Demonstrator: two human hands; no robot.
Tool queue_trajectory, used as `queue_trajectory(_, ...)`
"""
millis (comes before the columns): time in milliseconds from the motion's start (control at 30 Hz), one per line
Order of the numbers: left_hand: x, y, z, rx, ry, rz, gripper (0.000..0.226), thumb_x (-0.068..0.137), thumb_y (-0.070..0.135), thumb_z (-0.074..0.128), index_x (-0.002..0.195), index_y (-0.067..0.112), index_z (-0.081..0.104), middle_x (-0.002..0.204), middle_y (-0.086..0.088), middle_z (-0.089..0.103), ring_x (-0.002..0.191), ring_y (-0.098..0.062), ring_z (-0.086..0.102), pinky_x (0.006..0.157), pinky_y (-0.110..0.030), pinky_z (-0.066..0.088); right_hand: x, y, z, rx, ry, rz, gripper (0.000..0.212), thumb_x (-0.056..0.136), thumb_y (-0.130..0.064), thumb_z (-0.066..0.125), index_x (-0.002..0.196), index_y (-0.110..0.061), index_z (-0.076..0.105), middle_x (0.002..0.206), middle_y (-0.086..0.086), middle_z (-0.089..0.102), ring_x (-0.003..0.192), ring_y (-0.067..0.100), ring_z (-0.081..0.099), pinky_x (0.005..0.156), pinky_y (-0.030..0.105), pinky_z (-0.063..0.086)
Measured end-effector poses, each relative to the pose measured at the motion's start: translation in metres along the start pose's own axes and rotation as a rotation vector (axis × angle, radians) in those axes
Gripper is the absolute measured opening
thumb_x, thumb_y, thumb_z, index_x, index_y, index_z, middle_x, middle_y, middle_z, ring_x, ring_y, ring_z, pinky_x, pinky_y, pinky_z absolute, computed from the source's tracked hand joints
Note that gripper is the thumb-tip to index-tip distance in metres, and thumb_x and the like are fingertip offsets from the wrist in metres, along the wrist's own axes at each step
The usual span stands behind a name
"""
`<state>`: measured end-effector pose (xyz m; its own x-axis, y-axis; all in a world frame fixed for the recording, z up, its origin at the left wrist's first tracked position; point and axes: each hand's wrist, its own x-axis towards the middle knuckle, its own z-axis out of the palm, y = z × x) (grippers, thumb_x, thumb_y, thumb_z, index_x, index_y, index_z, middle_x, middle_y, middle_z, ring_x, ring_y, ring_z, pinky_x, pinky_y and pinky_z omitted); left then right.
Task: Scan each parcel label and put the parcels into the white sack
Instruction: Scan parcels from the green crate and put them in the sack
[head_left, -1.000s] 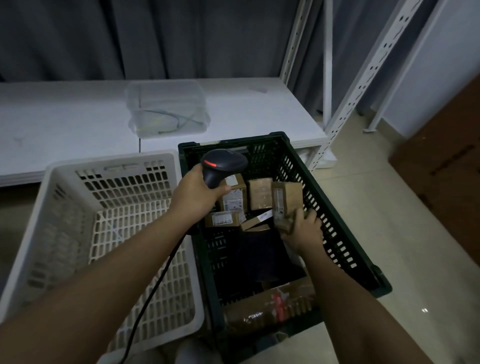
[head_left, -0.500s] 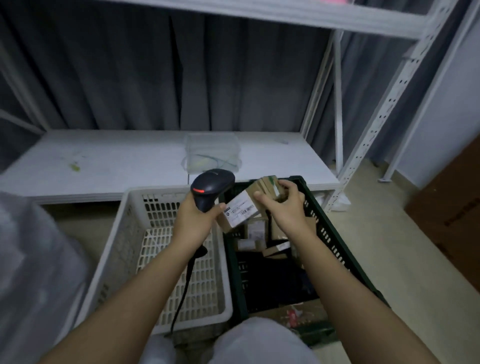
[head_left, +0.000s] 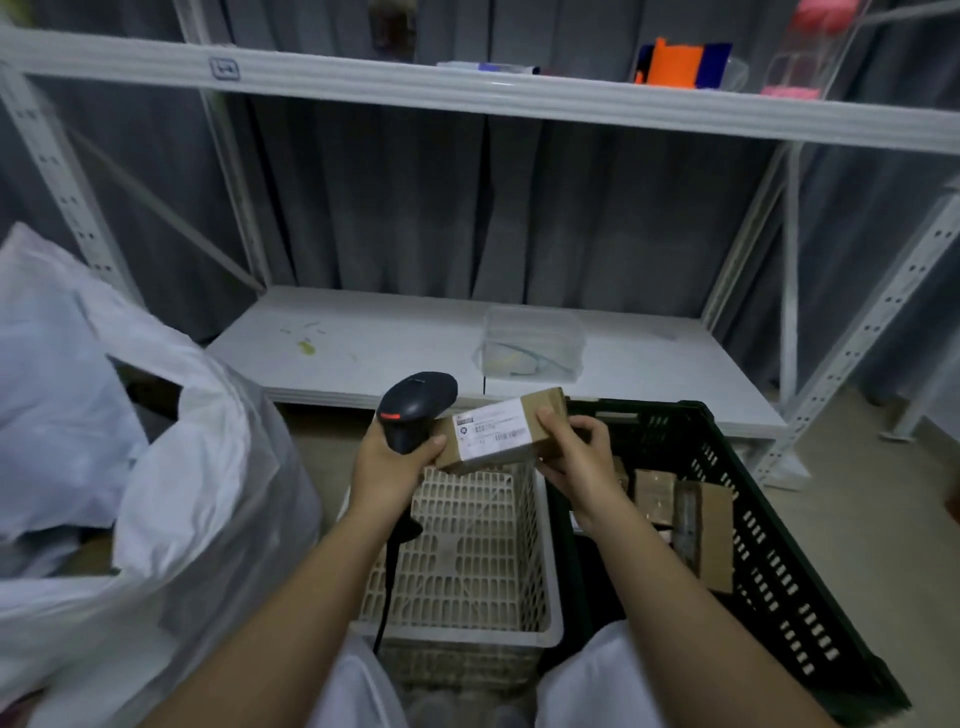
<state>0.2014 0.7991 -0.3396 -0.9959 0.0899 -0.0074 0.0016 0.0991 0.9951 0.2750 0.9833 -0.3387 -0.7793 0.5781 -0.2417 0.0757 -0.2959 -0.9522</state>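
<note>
Landmark: white crate (head_left: 457, 545). Its interior is open from above; only the scanner cable (head_left: 387, 587) hangs along its left inner side. Directly above its far rim both hands crowd the gap: left hand (head_left: 387, 470) on the scanner (head_left: 415, 410), right hand (head_left: 576, 462) on the parcel (head_left: 501, 431). Left of the crate, the white sack (head_left: 156, 467) bulges against it, mouth open at upper left. Right of the crate, the dark crate (head_left: 727, 499) wall stands touching it, boxes (head_left: 691, 514) inside. Beyond the crate, the low shelf (head_left: 415, 343) carries a clear tub (head_left: 530, 348).
</note>
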Motion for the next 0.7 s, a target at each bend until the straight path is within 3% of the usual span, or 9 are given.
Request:
queue_trajectory(100, 0.005, 0.002, -0.006, -0.020, 0.023, 0.021, 0.045, 0.077, 0.007, 0.078, 0.116, 0.016, 0.058, 0.104, -0.004, 0.067, 0.100, -0.025, 0.064, 0.093, -0.048, 0.051, 0.003, -0.002, 0.003, -0.053, -0.098, 0.041, 0.045, 0.088, -0.023, 0.068, 0.120, -0.016, 0.039, 0.123, 0.015, 0.055, 0.100, 0.024, 0.064, 0.071, 0.028, 0.058)
queue_trajectory(233, 0.014, 0.002, -0.012, -0.044, 0.071, 0.056, 0.040, 0.078, 0.004, 0.075, 0.111, 0.018, 0.058, 0.098, -0.002, 0.066, 0.096, -0.026, 0.064, 0.092, -0.051, 0.051, 0.011, 0.000, 0.001, -0.251, -0.190, 0.022, 0.054, 0.088, -0.019, 0.066, 0.130, -0.028, 0.034, 0.113, 0.004, 0.054, 0.098, 0.017, 0.059, 0.080, 0.027, 0.048)
queue_trajectory(300, 0.018, 0.003, -0.013, -0.056, 0.075, 0.069, 0.039, 0.079, 0.005, 0.075, 0.111, 0.020, 0.057, 0.096, 0.002, 0.066, 0.094, -0.021, 0.063, 0.092, -0.049, 0.051, 0.014, 0.003, 0.001, -0.232, -0.206, 0.026, 0.058, 0.087, -0.016, 0.068, 0.132, -0.033, 0.036, 0.112, 0.003, 0.053, 0.100, 0.019, 0.060, 0.084, 0.030, 0.050)
queue_trajectory(400, 0.022, 0.003, -0.011, -0.066, 0.062, 0.082, 0.039, 0.080, 0.008, 0.074, 0.113, 0.018, 0.057, 0.096, 0.005, 0.066, 0.093, -0.019, 0.064, 0.091, -0.047, 0.052, 0.023, 0.004, 0.001, -0.187, -0.078, -0.021, 0.052, 0.085, -0.018, 0.071, 0.129, -0.030, 0.045, 0.112, 0.000, 0.054, 0.097, 0.017, 0.062, 0.079, 0.027, 0.052)
queue_trajectory(533, 0.022, 0.001, -0.004, 0.021, -0.002, 0.114, 0.039, 0.078, 0.009, 0.077, 0.110, 0.018, 0.056, 0.091, 0.004, 0.064, 0.090, -0.021, 0.063, 0.084, -0.039, 0.052, 0.037, 0.012, -0.001, -0.132, 0.085, -0.063, 0.059, 0.080, -0.021, 0.078, 0.128, -0.028, 0.044, 0.126, 0.008, 0.055, 0.107, 0.022, 0.061, 0.097, 0.042, 0.051)
queue_trajectory(633, 0.023, -0.007, 0.000, 0.135, -0.094, 0.145, 0.041, 0.075, 0.012, 0.080, 0.108, 0.019, 0.056, 0.090, 0.006, 0.063, 0.086, -0.018, 0.061, 0.074, -0.031, 0.048, 0.042, 0.016, -0.003, -0.101, 0.121, -0.083, 0.068, 0.079, -0.017, 0.079, 0.134, -0.028, 0.041, 0.134, 0.007, 0.053, 0.112, 0.022, 0.059, 0.100, 0.043, 0.049)
queue_trajectory(700, 0.023, -0.011, 0.001, 0.210, -0.136, 0.159, 0.044, 0.074, 0.014, 0.081, 0.110, 0.020, 0.056, 0.096, 0.004, 0.064, 0.093, -0.019, 0.061, 0.078, -0.031, 0.047, 0.045, 0.017, -0.004, -0.080, 0.126, -0.093, 0.069, 0.079, -0.015, 0.078, 0.134, -0.029, 0.040, 0.136, 0.006, 0.052, 0.112, 0.021, 0.059, 0.100, 0.044, 0.049)
